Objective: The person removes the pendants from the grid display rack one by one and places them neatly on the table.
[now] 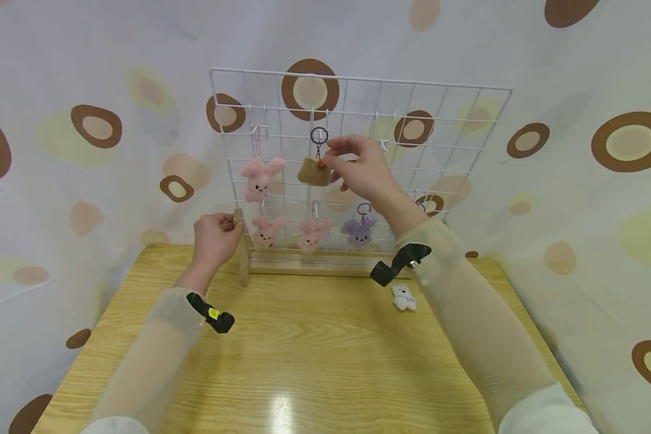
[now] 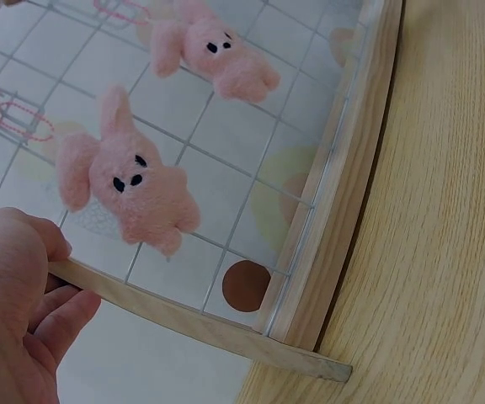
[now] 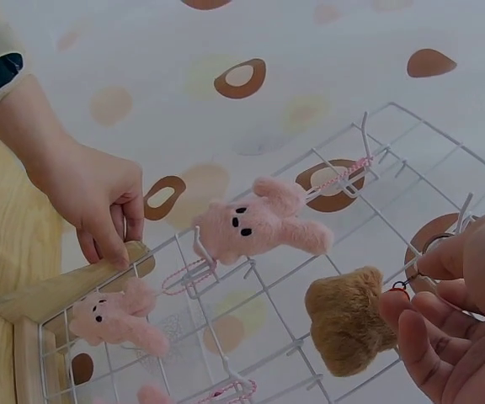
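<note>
My left hand (image 1: 217,238) pinches the top of the wooden side post (image 2: 183,320) of a white wire grid rack (image 1: 358,78). With my right hand (image 1: 363,169) I hold a brown plush keychain (image 1: 313,173) by its metal ring and chain, in front of the grid's upper middle. A hook (image 3: 466,206) of the grid stands right beside the ring in the right wrist view; whether the ring is over it is hard to tell. To the left, a pink plush bunny (image 1: 257,181) hangs from an upper hook by a pink bead chain.
Lower on the grid hang two more pink bunnies, one at the left (image 1: 267,232) and one beside it (image 1: 311,235), and a purple plush (image 1: 360,231). A white plush (image 1: 403,297) lies on the wooden table (image 1: 304,337). Behind stands a patterned curtain (image 1: 157,36).
</note>
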The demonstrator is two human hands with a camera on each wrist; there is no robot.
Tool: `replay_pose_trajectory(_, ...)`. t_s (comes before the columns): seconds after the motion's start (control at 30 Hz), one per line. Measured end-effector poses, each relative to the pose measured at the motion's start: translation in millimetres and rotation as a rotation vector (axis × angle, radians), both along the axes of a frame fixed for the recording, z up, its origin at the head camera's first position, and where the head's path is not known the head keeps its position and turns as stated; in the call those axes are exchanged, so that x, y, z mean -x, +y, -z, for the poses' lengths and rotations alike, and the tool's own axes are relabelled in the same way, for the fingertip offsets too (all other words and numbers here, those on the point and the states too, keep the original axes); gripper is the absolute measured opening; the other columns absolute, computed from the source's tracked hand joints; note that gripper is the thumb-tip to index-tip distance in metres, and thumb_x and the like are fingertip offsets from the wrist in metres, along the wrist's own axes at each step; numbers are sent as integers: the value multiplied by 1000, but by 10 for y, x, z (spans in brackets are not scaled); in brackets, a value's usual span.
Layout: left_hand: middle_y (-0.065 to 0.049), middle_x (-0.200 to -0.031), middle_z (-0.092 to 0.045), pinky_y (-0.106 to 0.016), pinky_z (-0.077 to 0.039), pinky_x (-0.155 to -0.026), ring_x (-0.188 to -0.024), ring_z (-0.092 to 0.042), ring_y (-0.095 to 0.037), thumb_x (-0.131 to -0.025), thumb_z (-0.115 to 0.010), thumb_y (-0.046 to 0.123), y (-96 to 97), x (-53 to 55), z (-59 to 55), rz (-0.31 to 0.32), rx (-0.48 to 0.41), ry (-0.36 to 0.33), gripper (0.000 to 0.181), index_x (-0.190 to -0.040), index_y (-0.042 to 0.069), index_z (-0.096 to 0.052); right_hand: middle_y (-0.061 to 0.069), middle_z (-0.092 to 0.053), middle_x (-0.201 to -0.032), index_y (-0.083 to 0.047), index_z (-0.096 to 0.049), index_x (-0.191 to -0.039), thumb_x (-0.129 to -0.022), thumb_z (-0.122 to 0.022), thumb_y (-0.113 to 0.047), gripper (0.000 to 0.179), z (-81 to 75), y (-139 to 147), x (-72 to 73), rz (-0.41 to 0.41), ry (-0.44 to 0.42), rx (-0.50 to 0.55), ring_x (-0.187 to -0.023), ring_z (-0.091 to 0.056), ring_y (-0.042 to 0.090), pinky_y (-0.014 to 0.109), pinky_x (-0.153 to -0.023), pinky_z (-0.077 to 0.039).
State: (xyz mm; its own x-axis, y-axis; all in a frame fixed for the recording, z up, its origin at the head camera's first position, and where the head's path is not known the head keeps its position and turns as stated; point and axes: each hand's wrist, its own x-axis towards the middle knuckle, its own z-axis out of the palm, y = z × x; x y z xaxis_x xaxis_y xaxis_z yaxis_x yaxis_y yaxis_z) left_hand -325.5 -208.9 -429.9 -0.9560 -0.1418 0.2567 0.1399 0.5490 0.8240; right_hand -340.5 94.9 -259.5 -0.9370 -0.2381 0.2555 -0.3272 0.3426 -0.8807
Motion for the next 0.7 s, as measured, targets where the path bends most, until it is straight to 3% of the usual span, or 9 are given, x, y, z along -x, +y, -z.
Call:
replay_pose_trajectory(0.4,-26,-106,-76,-49,-63,-82,-99,-77,-35,-102,-68,15,15,20,19,5,-5,-1,30,-117,-10,-74,12,-70,-118,-3,-68,-128,-105,-68,-15,26,-40,-46,-4,-12,16,77,-78,-71,26,27,-55,-54)
replay_pose_trajectory(0.7,-25,-105,-77,-50,-63,-81,-98,-77,-35,-102,-68,15,23,31,15,8,-8,3,29,-116,-10,-74,7,-71,-118,-6,-73,-125,-107,-66,-22,25,-129,-36,20,54,60,4,-74,-75,25,25,-48,-44)
